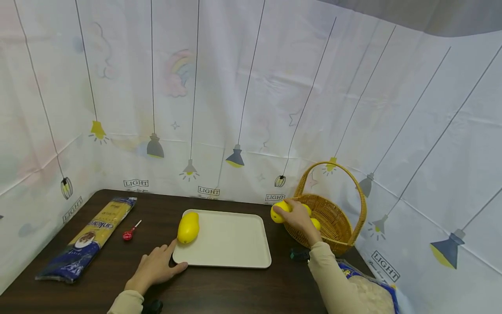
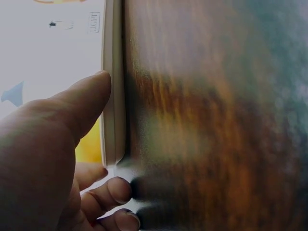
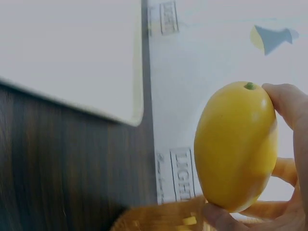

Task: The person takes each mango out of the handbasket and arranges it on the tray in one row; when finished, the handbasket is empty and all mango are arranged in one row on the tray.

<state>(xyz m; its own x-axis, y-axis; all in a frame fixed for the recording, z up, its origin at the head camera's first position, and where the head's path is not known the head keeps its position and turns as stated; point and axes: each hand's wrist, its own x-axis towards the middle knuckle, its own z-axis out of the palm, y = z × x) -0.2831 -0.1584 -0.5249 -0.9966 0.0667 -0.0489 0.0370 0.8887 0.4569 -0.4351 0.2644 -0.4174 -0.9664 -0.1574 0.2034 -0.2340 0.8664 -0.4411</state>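
Above the left rim of the wicker basket (image 1: 358,233), my right hand (image 1: 296,216) holds a smooth, oval, lemon-like yellow fruit (image 3: 236,147) between thumb and fingers. A small green stem spot shows on the fruit's end in the right wrist view. More yellow fruits (image 1: 315,223) lie in the basket, partly hidden by that hand. My left hand (image 1: 157,267) lies spread at the near left corner of the cream tray (image 1: 231,240), the thumb against its rim (image 2: 109,130). A larger, mango-like yellow fruit (image 1: 188,227) rests on the tray's left end.
A long pasta packet (image 1: 92,240) lies at the table's left, with a red lollipop (image 1: 128,234) beside it. Right of the tray is a small dark object (image 1: 300,254). Another clear-and-blue packet (image 1: 372,292) is partly behind my right forearm. A printed curtain (image 1: 243,109) hangs behind the table.
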